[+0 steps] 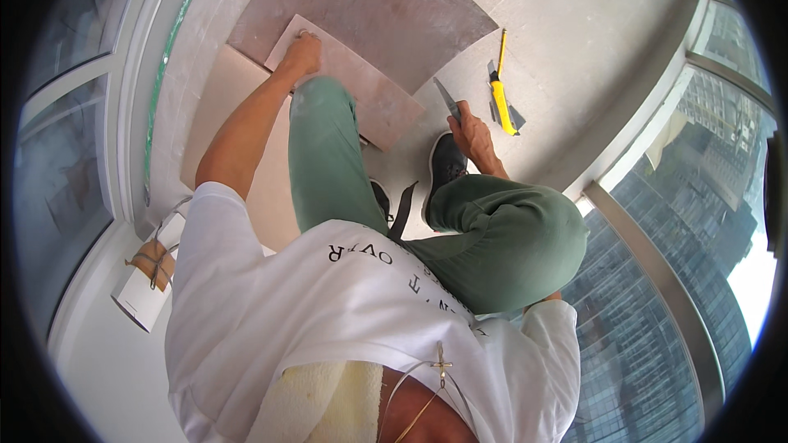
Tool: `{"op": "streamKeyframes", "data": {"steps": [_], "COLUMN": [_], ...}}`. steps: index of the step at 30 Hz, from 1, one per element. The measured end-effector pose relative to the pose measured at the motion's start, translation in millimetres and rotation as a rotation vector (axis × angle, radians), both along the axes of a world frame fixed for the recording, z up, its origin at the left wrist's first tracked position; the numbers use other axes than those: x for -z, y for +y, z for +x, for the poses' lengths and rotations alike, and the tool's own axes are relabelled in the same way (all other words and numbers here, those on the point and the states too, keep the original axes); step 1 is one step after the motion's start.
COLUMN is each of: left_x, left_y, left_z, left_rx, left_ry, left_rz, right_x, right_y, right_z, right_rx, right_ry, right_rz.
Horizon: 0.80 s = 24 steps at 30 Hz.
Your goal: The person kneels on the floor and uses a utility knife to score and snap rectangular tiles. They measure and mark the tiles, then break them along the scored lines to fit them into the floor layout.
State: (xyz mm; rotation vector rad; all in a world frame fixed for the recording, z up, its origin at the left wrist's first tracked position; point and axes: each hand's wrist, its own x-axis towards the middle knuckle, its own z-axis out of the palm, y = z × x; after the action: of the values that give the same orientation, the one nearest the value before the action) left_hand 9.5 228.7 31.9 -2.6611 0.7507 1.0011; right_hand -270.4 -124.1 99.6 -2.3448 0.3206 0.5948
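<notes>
My left hand (pixel 304 52) is curled closed at the upper end of a narrow pinkish-beige board (pixel 355 86). Whether something small is under its fingers cannot be made out. A large brownish-grey sheet (pixel 373 4) lies along the far side of that board. My right hand (pixel 474 135) grips a grey, pointed, blade-like tool (pixel 446 98), its tip toward the board and its grip hidden by my fingers. Right of this hand lies a yellow utility knife (pixel 502 100) on the floor, with a yellow pencil (pixel 502 49) just beyond it.
A wider pale board (pixel 220 127) lies at the left, near a window frame. Close to my right hand is my dark shoe (pixel 448 160). Behind my left arm stands a white carton (pixel 141 294) with a brown piece. Tall windows (pixel 657 279) curve round the right side.
</notes>
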Motion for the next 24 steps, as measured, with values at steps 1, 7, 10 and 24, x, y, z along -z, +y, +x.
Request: {"op": "streamKeyframes", "data": {"steps": [1,7,10,24], "left_x": [-12,-37,-47,37], "left_y": [-13,-21,-19,27], "left_z": [-1,2,-11,71], "left_rx": [0.008,0.020,-0.165,-0.824], "left_ry": [0.014,0.029,-0.049,-0.862], "left_rz": [0.021,0.035,-0.097,-0.648], "right_x": [-3,-14,-14,25], "right_y": [-2,-5,-1,120], "right_z": [2,35,61,225], "right_rx": [0.011,-0.040,-0.025,-0.370], "right_ry": [0.012,-0.143,-0.121,-0.164], "right_rz": [0.004,0.010,0.008,0.127]}}
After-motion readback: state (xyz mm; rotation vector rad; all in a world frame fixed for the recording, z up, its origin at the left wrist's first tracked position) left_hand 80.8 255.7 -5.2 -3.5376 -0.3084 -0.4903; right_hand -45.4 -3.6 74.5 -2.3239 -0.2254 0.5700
